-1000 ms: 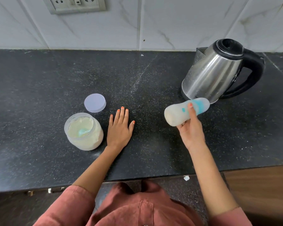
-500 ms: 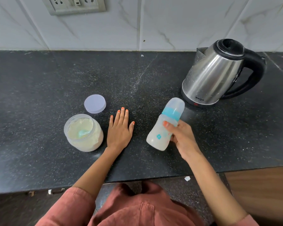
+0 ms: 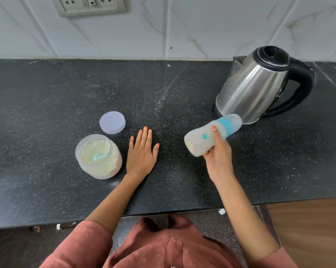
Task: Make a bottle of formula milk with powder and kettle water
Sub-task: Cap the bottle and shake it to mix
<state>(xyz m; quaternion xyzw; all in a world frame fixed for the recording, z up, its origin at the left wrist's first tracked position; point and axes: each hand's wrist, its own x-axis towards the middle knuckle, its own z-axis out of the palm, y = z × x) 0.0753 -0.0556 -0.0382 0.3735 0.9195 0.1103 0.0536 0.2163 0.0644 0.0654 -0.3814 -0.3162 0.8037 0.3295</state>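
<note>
Across the dark speckled countertop (image 3: 47,105) you have everything laid out, with nothing crowding anything else. Biggest of the lot is the steel kettle (image 3: 254,88), standing upright at the back right with its lid shut and its black handle turned away to the right; it looks finished with. Front left sits the powder jar (image 3: 99,157), open, well filled with pale powder and with a light blue scoop (image 3: 98,156) lying in it. Its round lid (image 3: 112,122) lies flat just behind the jar, apart from it.

Your left hand (image 3: 142,153) rests palm down on the counter just right of the jar, fingers spread flat and holding nothing. Your right hand (image 3: 218,157) is wrapped around the baby bottle (image 3: 207,138), which hangs in the air in front of the kettle, tipped nearly onto its side with the capped end pointing up toward the kettle base. The teal collar and clear cap are on, and the body shows milky liquid — slightly blurred, which suggests shaking.

So the scooping, pouring and capping appear done, and you are at the mixing stage. What seems left: finish blending until no clumps show, set the bottle upright, and put the lid on the jar — that one is plainly not yet closed.
</note>
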